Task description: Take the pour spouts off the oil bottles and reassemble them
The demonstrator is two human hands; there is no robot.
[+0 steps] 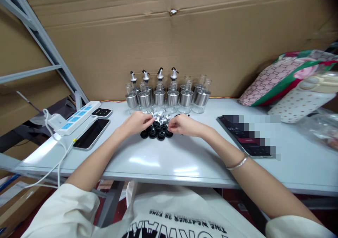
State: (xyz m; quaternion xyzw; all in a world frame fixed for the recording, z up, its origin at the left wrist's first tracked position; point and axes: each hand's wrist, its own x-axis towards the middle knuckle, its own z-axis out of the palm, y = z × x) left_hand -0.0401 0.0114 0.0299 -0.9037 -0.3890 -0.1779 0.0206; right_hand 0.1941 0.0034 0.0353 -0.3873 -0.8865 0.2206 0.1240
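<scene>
- Head view, and there was the score: four pour spouts (173, 74) stood up on bottles in the far row, left side, so that much looked done.
- Plenty left, by my reading! The near row of glass-and-steel bottles (159, 98) had bare necks, all six of them, and the two at the far right showed no spouts either.
- Down in the middle of the table (158, 153), the loose parts: silver pieces (166, 118) on the far side, black stoppers (161, 135) bunched on the near side.
- In came the left hand (137, 121), just left of the pile, fingers bent and drawn together, tips at the silver pieces; whether it had hold of one, I couldn't tell.
- And the right hand (186, 124), at the pile's right edge, fingers curled in beside the black stoppers; its grip, if any, was hidden.
</scene>
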